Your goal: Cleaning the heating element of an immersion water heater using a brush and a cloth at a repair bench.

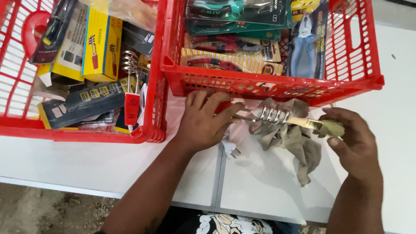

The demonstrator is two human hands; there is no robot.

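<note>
Cleaning appears to be the step in hand, judging by how the tools lie: an immersion heater with a metal coil (272, 115) rests across the middle of the frame, over a crumpled grey-brown cloth (291, 139) on the white surface (108, 160). The left hand (203, 123) presses down on the heater's red handle end, its grip closed over it with fingers spread flat, pinning it in place. The right hand (352, 143), at the right of the frame, has its grip closed around a small brush (323, 126), whose bristles show between thumb and fingers and whose ferrule points toward the coil, just beside its last turn. A white plug (230, 149) lies on the surface just below the left hand.

Above, a red basket (277, 84) of carded pliers and cutters fills the upper centre and right; a second red basket (147, 130) at the upper left holds boxed tools and another coil heater with a red handle (131, 93).

The next stroke calls for the handle to be held firm so the coil does not roll, and for the bristles to reach between the turns, which sit close together. The cloth beneath should catch what falls.
</note>
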